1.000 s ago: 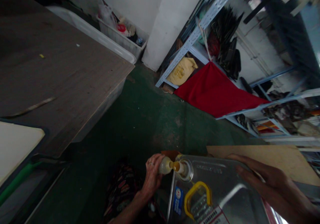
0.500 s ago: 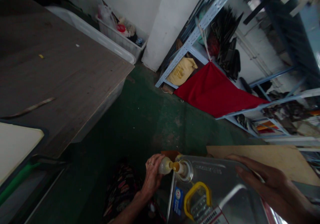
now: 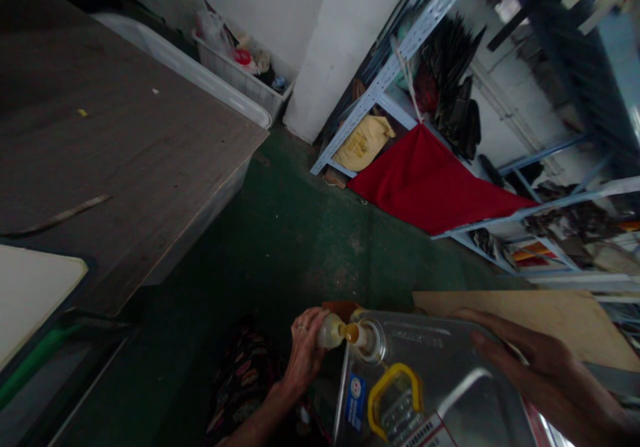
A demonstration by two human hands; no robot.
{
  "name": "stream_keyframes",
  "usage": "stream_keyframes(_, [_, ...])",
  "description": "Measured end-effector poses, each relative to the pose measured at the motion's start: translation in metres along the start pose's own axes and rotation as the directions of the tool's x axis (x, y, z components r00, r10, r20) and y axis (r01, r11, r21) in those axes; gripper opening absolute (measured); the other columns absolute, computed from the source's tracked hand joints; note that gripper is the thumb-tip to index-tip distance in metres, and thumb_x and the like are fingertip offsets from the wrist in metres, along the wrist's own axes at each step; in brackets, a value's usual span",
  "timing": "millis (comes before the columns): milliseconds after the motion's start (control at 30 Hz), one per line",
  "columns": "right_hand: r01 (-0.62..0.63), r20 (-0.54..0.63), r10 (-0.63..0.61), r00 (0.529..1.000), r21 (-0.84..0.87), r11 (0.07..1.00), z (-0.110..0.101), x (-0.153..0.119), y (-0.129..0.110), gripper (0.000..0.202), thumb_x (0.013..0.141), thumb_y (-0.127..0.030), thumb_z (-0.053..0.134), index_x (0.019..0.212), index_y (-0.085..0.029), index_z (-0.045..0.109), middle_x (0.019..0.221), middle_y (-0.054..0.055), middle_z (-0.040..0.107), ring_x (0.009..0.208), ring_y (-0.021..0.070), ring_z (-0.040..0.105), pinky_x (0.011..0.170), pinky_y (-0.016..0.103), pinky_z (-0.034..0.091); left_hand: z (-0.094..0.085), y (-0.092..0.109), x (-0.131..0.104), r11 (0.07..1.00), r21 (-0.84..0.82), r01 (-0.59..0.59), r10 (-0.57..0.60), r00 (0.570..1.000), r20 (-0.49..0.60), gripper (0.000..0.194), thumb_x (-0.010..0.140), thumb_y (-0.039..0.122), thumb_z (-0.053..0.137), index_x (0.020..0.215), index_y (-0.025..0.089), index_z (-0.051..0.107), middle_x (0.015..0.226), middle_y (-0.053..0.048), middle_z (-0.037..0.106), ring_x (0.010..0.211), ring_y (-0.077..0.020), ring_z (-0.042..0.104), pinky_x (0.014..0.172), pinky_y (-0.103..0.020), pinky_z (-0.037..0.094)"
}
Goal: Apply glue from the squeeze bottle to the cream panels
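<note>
Metal can: low in front of me, its top [image 3: 450,357] facing me, spout [image 3: 364,338] toward the bottle.
Bottle: just left of the can, neck up to the spout with amber liquid between; I can't tell whether they touch.
Left hand: mine [image 3: 305,344], closed around the bottle [image 3: 329,332].
Right hand: mine [image 3: 530,360], holding the can by its right-hand edge.
Yellow handle: on the can's top [image 3: 374,404], beside the blue label [image 3: 355,400].
Board: pale [image 3: 540,307], just behind the can.
Red cloth: on shelving beyond the can [image 3: 435,187].
Table: brown, well left of the can [image 3: 135,140].
</note>
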State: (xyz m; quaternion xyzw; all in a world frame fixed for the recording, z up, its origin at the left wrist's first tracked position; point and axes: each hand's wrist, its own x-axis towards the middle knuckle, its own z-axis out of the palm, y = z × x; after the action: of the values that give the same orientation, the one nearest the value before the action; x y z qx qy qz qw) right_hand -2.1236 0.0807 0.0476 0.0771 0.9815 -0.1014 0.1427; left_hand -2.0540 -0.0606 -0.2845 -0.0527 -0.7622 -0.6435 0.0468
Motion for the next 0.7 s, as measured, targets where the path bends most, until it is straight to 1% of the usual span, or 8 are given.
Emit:
stream_keyframes(67, [0.016,0.007,-0.016,1.000,-0.011,1.000,-0.0004,0.0006,0.0016,0.044,0.071,-0.057,0.052,0.101,-0.027,0.067,0.100,0.001,0.071,0.100,0.0243,0.063,0.084,0.028,0.051,-0.0003,0.0003,-0.0003,1.000,-0.002,-0.001,0.001,1.000,0.004,0.063,0.071,0.007,0.050,0.130,0.023,0.037,0.127,-0.009,0.045,0.120,-0.0263,0.037,0.099,-0.043,0.027])
stream_keyframes(200, [-0.002,-0.092,0.003,0.996,0.017,1.000,0.0039,-0.0027,-0.0021,0.043,0.073,-0.055,0.050,0.100,-0.026,0.067,0.100,0.003,0.071,0.100,0.0254,0.062,0.087,0.032,0.049,-0.0025,0.0026,-0.0001,1.000,-0.006,0.011,-0.011,1.000,0.007,0.064,0.068,0.006,0.050,0.130,0.021,0.038,0.126,-0.010,0.046,0.120,-0.0269,0.038,0.098,-0.042,0.028])
stream_keyframes(367, [-0.012,-0.076,0.017,0.997,0.063,0.998,0.0067,-0.0046,-0.0041,0.044,0.071,-0.056,0.052,0.100,-0.026,0.067,0.099,0.004,0.071,0.097,0.0259,0.063,0.085,0.034,0.050,-0.0021,0.0032,-0.0004,1.000,-0.009,0.018,-0.018,1.000,0.006,0.064,0.069,0.007,0.050,0.130,0.022,0.038,0.126,-0.010,0.047,0.120,-0.0271,0.038,0.099,-0.043,0.028])
stream_keyframes(467, [-0.022,-0.077,0.026,0.997,0.053,0.998,0.0060,-0.0042,-0.0041,0.044,0.072,-0.056,0.052,0.099,-0.025,0.067,0.095,0.003,0.071,0.096,0.0263,0.063,0.084,0.035,0.049,0.0001,0.0016,-0.0013,1.000,-0.010,0.016,-0.016,1.000,0.004,0.064,0.069,0.006,0.050,0.130,0.022,0.038,0.126,-0.010,0.046,0.120,-0.0268,0.037,0.099,-0.044,0.028])
stream_keyframes(600, [-0.001,-0.104,0.006,0.995,0.045,0.999,0.0058,-0.0042,-0.0052,0.042,0.072,-0.055,0.052,0.097,-0.026,0.069,0.098,0.002,0.071,0.101,0.0265,0.061,0.086,0.034,0.049,-0.0005,0.0021,-0.0010,1.000,-0.010,0.017,-0.017,1.000,0.002,0.063,0.070,0.006,0.050,0.130,0.022,0.038,0.127,-0.010,0.046,0.121,-0.0261,0.037,0.099,-0.042,0.027])
stream_keyframes(700, [0.006,-0.121,0.001,0.993,0.053,0.999,0.0061,-0.0042,-0.0056,0.040,0.071,-0.054,0.054,0.096,-0.027,0.069,0.095,0.001,0.072,0.096,0.0255,0.064,0.083,0.031,0.051,-0.0030,0.0048,0.0006,1.000,-0.009,0.021,-0.021,1.000,0.003,0.061,0.070,0.007,0.050,0.129,0.020,0.040,0.126,-0.010,0.048,0.120,-0.0263,0.039,0.098,-0.041,0.029])
